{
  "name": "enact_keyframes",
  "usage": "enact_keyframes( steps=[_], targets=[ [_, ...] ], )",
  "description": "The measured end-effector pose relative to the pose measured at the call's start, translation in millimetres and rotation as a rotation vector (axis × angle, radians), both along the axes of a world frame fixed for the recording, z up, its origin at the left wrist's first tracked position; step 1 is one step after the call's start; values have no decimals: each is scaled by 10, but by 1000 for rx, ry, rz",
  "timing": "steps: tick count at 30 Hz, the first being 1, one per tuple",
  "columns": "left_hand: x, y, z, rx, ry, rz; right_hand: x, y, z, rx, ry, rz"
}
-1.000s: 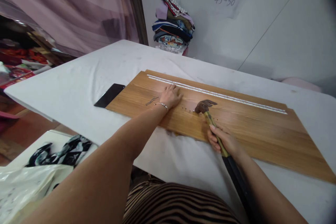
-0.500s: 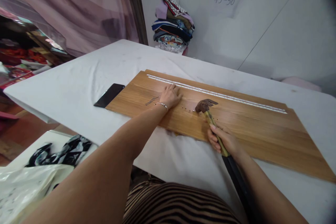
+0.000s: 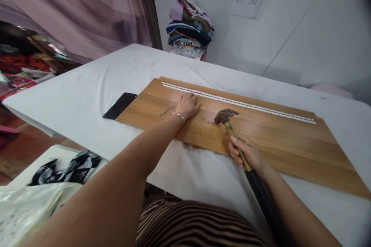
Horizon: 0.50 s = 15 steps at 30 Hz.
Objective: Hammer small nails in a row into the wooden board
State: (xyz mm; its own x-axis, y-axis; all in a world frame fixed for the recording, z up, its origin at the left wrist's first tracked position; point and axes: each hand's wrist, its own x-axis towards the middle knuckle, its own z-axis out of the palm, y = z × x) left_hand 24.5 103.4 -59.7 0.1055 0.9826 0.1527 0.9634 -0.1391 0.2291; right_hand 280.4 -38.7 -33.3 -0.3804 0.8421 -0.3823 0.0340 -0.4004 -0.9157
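My right hand (image 3: pixel 243 149) is wrapped round the yellow part of the handle of a claw hammer (image 3: pixel 233 133). The hammer's rusty head is low over a wood-grain board (image 3: pixel 292 150), at a row of small dark marks or nail heads; whether it touches one I cannot tell. My left hand (image 3: pixel 187 105) lies flat on the board with its fingers stretched out, a bracelet at the wrist. Left of it are a few thin nails (image 3: pixel 167 111). Two white printed strips (image 3: pixel 240 102) run along the board's far side.
A white-covered table (image 3: pixel 139 63) carries the board, with a dark phone-like slab (image 3: pixel 120 105) at its left end. Folded clothes (image 3: pixel 189 27) are stacked by the wall behind. A pink curtain (image 3: pixel 87 4) hangs at left. Patterned cloth (image 3: pixel 69 168) and a plastic bag (image 3: pixel 31 202) lie lower left.
The whole view has shifted very slightly. Both hands and the hammer keep practically the same place on the board.
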Motion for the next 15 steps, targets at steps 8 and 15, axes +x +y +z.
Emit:
enact_keyframes(
  steps=[8, 15],
  targets=[
    [-20, 10, -15, 1, -11, -6, -5, -8, 2, 0, 25, -27],
    [-22, 7, 2, -4, -8, -11, -12, -2, -4, -17, 40, -53]
  ],
)
